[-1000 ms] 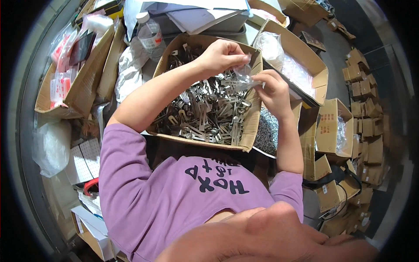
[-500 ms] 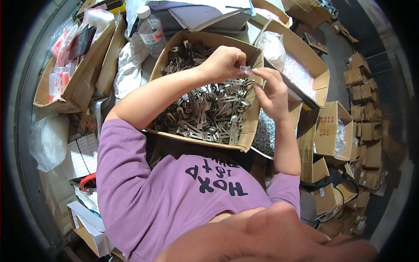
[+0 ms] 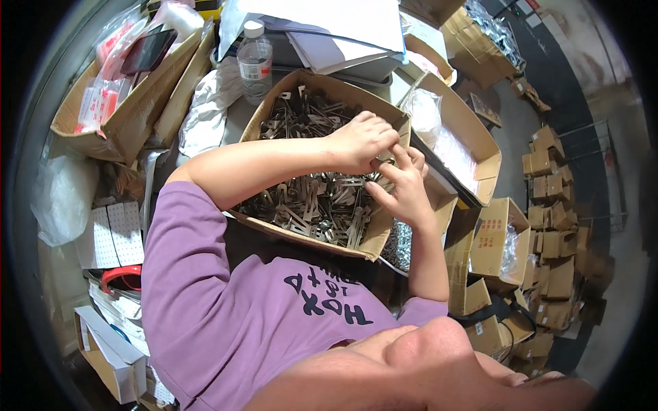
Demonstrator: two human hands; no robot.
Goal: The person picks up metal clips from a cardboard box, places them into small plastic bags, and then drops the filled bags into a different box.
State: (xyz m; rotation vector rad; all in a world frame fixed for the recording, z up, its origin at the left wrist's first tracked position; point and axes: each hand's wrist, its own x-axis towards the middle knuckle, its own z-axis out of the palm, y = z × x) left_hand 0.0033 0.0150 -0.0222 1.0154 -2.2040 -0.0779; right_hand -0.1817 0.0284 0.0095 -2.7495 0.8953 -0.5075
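My left hand and my right hand meet over the right side of an open cardboard box. The box holds a heap of silvery and dark flat metal clips. My left fingers are curled down and pressed together against the fingertips of my right hand. The thumb and fingers of my right hand are bent in a pinch below them. Whatever small thing lies between the fingertips is hidden by the fingers.
A water bottle stands behind the box, near stacked papers. A carton with plastic bags is at right, above small shiny metal pieces. At left, a phone lies on a carton of packets. More cartons are stacked far right.
My hands have come closer together, the left lower and turned palm down. The small clear plastic piece seen between them is now covered. The whole view has shifted slightly.
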